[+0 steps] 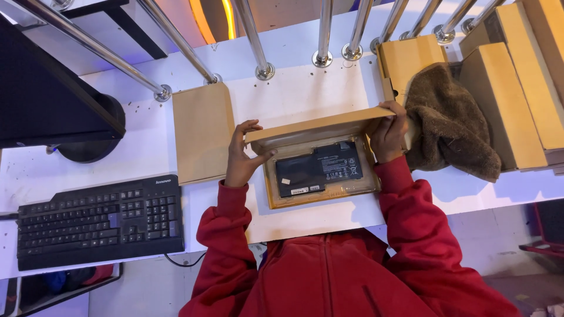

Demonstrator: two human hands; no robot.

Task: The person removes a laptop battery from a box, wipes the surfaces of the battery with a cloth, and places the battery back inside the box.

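A flat brown cardboard box (276,199) lies on the white desk (317,218) in front of me, and a black laptop battery (319,168) rests inside it under clear wrap. Its lid (317,124) is tilted up over the far side. My left hand (242,157) grips the lid's left end, fingers spread along its edge. My right hand (389,132) grips the lid's right end. Both sleeves are red.
A black keyboard (97,220) lies at the left, with a dark monitor (41,94) behind it. A flat brown box (202,132) sits left of my hand. A brown cloth (449,120) and stacked brown boxes (511,88) are at the right. Metal railing bars (258,41) cross the far side.
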